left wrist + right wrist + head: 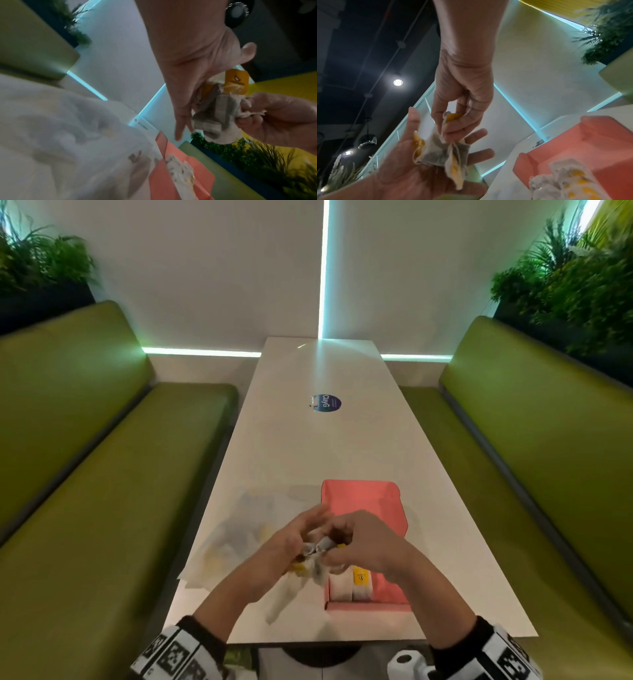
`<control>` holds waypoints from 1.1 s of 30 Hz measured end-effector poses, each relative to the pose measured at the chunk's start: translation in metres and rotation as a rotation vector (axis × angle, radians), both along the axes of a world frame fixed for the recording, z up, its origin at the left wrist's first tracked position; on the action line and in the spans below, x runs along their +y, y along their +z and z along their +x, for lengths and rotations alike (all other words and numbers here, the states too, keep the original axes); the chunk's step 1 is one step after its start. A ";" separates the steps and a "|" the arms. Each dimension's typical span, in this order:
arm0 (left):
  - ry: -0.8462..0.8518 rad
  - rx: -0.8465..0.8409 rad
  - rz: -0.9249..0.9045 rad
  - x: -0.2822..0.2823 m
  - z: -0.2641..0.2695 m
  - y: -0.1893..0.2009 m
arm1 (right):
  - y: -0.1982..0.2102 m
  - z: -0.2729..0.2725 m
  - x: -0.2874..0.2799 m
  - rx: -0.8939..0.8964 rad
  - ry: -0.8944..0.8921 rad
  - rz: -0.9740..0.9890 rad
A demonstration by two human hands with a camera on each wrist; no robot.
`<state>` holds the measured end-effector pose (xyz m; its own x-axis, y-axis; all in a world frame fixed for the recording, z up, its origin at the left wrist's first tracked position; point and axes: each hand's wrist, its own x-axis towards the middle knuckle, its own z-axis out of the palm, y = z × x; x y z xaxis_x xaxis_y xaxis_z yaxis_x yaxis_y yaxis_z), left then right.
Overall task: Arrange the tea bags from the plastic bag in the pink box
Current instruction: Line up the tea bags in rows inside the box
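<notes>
Green booth benches flank the long white table [342, 446] where you work, with a white wall and pale blue light strips behind. Your left hand [291, 537] and right hand [364, 537] meet above the table's near end, just left of the pink box [363, 498]. Between your fingers sits a small cluster of tea bags [443, 152] with yellow tags.

Your left hand lies palm up, its fingers spread and relaxed, and the cluster rests on the palm and finger bases. Your right hand comes down from above; its thumb and fingertips [453, 129] are pinched together on the top edge of 1 tea bag in the cluster, beside a yellow tag [237, 81]. How many bags the cluster holds, you cannot tell.

Below and right of your right fingers, the pink box lies open on the table, its lid flap stretching away from you. A short row of tea bags [352, 585] already stands at its near end. Left of your left fingers, the crumpled plastic bag [239, 535] lies on the table with more tea bags blurred inside.
</notes>
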<state>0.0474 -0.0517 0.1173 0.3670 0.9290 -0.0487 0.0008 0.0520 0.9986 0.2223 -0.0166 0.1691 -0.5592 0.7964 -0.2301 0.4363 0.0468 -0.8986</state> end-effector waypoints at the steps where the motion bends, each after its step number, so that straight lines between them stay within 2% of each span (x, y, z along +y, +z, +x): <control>1: -0.004 -0.069 -0.064 -0.002 0.004 0.000 | -0.001 -0.002 0.000 -0.007 -0.010 0.009; 4: 0.028 -0.185 -0.148 -0.011 0.014 -0.004 | -0.007 -0.005 -0.001 -0.002 -0.060 0.000; 9: 0.137 -0.348 -0.219 -0.016 0.021 -0.005 | -0.012 -0.001 -0.005 0.127 -0.146 0.000; 16: 0.198 -0.349 -0.271 -0.019 0.025 -0.006 | -0.007 0.003 -0.007 0.261 -0.255 -0.042; 22: 0.185 -0.447 -0.277 -0.021 0.019 -0.012 | -0.009 0.004 -0.002 0.368 -0.493 -0.023; 27: 0.272 -0.454 -0.303 -0.022 0.011 -0.011 | -0.007 0.010 0.002 0.458 -0.538 -0.025; 31: 0.303 -0.454 -0.284 -0.016 0.006 -0.014 | -0.008 0.010 0.003 0.356 -0.513 -0.004; 33: 0.280 -0.427 -0.273 -0.013 0.004 -0.016 | -0.006 0.014 0.003 0.141 -0.378 0.053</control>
<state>0.0518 -0.0643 0.1014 0.1483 0.9681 -0.2018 -0.4504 0.2478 0.8578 0.2360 -0.0131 0.1626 -0.2480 0.9606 -0.1254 0.3047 -0.0455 -0.9514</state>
